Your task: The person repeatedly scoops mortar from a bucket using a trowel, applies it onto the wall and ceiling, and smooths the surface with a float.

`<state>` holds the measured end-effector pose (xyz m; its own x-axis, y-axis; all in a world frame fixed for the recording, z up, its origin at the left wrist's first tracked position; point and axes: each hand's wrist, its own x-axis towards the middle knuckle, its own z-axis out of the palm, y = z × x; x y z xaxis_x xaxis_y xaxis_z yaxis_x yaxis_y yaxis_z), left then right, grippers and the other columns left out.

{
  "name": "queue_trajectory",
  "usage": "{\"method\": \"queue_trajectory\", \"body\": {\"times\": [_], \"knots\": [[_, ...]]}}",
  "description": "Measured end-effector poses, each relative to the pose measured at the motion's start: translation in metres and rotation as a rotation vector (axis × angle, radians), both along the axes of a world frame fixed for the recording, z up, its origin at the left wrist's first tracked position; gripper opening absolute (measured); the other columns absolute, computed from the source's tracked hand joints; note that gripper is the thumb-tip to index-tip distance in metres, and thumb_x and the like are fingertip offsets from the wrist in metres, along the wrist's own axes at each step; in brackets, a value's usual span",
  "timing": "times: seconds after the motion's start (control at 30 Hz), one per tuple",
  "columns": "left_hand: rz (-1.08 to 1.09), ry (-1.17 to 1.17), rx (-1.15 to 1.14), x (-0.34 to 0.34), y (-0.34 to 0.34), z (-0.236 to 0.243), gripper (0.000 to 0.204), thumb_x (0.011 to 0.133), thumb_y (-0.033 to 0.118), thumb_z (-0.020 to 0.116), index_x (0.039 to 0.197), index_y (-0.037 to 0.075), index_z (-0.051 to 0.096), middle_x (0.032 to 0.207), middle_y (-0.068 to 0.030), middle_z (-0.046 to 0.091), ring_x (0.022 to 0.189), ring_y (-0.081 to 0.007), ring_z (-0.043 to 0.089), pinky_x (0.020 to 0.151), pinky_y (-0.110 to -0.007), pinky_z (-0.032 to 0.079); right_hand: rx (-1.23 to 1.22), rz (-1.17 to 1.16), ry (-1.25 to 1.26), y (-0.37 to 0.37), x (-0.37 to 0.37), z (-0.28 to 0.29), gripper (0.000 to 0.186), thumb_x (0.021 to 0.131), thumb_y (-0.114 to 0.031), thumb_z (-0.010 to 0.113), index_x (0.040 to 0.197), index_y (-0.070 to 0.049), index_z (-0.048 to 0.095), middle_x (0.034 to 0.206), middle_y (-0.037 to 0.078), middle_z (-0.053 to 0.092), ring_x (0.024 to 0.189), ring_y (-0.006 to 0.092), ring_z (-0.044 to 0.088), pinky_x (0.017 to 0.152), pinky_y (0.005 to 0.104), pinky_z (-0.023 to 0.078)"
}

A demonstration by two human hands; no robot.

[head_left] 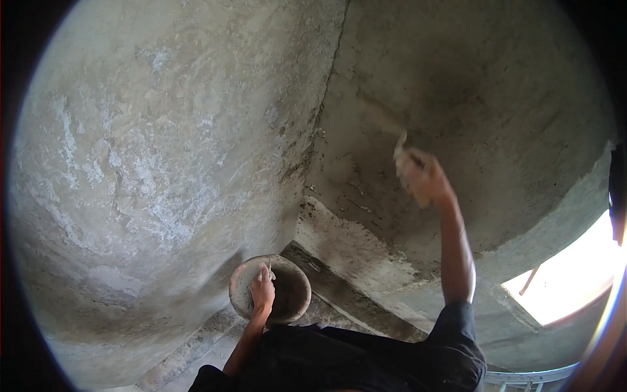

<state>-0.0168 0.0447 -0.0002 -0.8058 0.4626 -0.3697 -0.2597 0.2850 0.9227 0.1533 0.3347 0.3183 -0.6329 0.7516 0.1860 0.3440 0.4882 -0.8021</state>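
A small trowel (401, 140) blurred by motion is in the right hand (421, 173), whose grip is clenched around it, out in front of the right-hand wall (496, 130); whether the blade touches the plaster cannot be told. Its long axis runs aslant, the blade end up and to the left toward the cracked corner seam, the tan butt of the handle down and to the right. The left hand (262, 292) points upward over a round, thick-rimmed bucket (302, 279), near a thin pale piece; whether that grip is clenched or released cannot be told. The bucket's mouth looks oval, grey and crusted. The left-hand wall (150, 163) is rough and mottled, streaked with whitish patches; the right-hand one is smoother, darker and damp-looking, with a ragged, paler lower edge.
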Motion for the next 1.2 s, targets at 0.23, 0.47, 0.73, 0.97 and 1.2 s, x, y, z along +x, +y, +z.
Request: {"method": "queue_trajectory", "body": {"times": [0.23,0.47,0.73,0.97,1.2], "knots": [[0.121,-0.173,0.183,-0.011,-0.009,0.018,0.063,0.084,0.064,0.036,0.069,0.004,0.048,0.046,0.0019,0.031,0.034,-0.0078,0.030,0.031,-0.024,0.025,-0.490,0.203,0.463,0.070,-0.069,0.086,0.034,0.089,-0.026,0.047,0.110,0.001,0.048,0.083,0.010,0.056,0.051,0.0080,0.047,0.041,0.0208,0.041],[0.156,-0.169,0.148,-0.013,-0.013,0.017,0.062,0.084,0.064,0.038,0.069,0.004,0.048,0.047,0.0017,0.031,0.035,-0.0078,0.031,0.032,-0.024,0.025,-1.125,0.534,0.785,0.140,-0.065,0.106,0.036,0.091,-0.020,0.043,0.116,0.006,0.040,0.090,0.016,0.052,0.051,0.0111,0.043,0.041,0.0206,0.039],[0.108,-0.161,0.136,-0.018,-0.021,0.004,0.066,0.082,0.067,0.036,0.067,0.004,0.049,0.046,0.0004,0.030,0.035,-0.0100,0.031,0.033,-0.026,0.028,-1.132,0.708,0.914,0.117,-0.030,0.097,0.038,0.092,-0.019,0.043,0.114,0.012,0.034,0.080,0.015,0.048,0.050,0.0115,0.047,0.037,0.0191,0.040],[0.053,-0.190,0.131,-0.018,-0.015,0.000,0.068,0.081,0.069,0.035,0.066,0.003,0.049,0.046,-0.0003,0.031,0.037,-0.0102,0.034,0.034,-0.026,0.028,-0.836,0.679,0.671,0.097,-0.070,0.065,0.034,0.090,-0.020,0.047,0.107,0.009,0.041,0.075,0.011,0.051,0.049,0.0068,0.046,0.037,0.0172,0.037],[0.088,-0.175,0.093,-0.015,-0.018,0.000,0.053,0.087,0.057,0.039,0.064,0.009,0.046,0.045,0.0049,0.028,0.032,-0.0055,0.026,0.029,-0.022,0.019,-0.604,0.291,0.735,0.107,-0.110,0.080,0.031,0.087,-0.020,0.051,0.106,0.003,0.044,0.078,0.013,0.053,0.047,0.0073,0.044,0.036,0.0162,0.036]]}}
